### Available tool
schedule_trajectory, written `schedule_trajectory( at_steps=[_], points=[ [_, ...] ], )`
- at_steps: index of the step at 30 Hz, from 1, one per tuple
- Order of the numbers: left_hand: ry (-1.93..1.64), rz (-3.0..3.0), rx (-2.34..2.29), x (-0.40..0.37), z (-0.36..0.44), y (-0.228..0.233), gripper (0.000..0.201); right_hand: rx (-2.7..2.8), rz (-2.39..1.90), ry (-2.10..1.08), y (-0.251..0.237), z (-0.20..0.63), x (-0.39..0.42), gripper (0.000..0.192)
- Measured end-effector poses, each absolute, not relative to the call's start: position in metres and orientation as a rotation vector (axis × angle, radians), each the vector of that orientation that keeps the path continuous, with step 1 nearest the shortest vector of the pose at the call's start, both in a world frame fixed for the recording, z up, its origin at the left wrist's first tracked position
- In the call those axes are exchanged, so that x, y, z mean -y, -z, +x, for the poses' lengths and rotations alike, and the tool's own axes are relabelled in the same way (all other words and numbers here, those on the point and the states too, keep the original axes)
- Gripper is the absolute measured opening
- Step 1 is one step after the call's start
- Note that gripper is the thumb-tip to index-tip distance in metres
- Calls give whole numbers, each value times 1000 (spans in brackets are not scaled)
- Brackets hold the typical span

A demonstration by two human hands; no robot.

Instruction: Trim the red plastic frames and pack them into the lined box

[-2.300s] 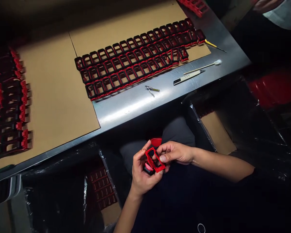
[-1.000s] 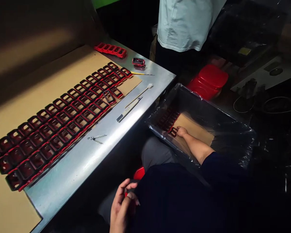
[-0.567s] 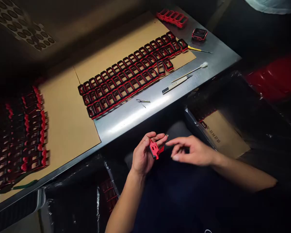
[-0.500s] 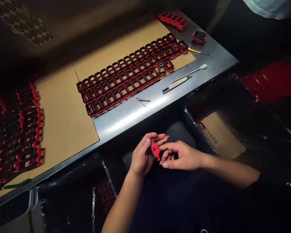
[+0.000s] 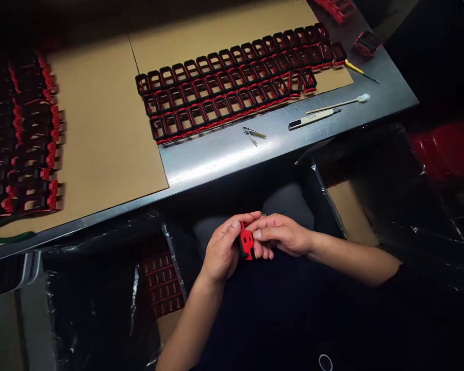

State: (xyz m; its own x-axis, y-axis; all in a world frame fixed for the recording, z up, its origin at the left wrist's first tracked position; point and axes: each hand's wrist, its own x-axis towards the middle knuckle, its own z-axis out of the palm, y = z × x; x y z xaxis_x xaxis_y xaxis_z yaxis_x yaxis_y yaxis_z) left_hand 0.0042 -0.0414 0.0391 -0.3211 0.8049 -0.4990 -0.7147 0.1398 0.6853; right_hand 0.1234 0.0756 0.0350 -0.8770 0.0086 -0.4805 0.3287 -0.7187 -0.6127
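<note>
Head view looks down on a metal table whose far part is covered by brown cardboard sheets. On the cardboard to the right lie three long rows of red-and-black frames, packed side by side; a second, dimmer batch of frames sits at the left edge. Below the table edge, to the right of the person's lap, stands a bin lined with clear plastic, and to the left a lower bin holding more red frames. On the bare metal strip lie tweezers, a cotton swab just behind them, a yellow-handled tool near the far corner, and a small metal clip close to the front row of frames. Over the lap, the left hand and the right hand meet, fingers of both curled and pinching one small red frame piece, held edge-on between the thumbs and fingertips, well below the table edge.
</note>
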Motion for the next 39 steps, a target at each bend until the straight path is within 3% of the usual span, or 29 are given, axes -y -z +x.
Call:
schedule_trajectory(
  at_steps=[9, 17, 27, 35, 39],
  points=[
    [-1568, 70, -972, 50, 6, -35, 51, -1241, 678, 2599, -35, 121, -75, 47],
    [-1594, 101, -1077, 58, 7, -27, 56, -1309, 699, 2543, -37, 122, -77, 46],
    [-1340, 271, -1441, 91, 7, -26, 55, -1222, 730, 2570, -29, 126, -78, 44],
    [-1314, 370, -1337, 86, 9, -36, 73, -983, 772, 2603, -25, 126, -77, 44],
    [-1393, 334, -1363, 84, 11, -36, 68, -1017, 799, 2636, -24, 130, -77, 42]
  ],
)
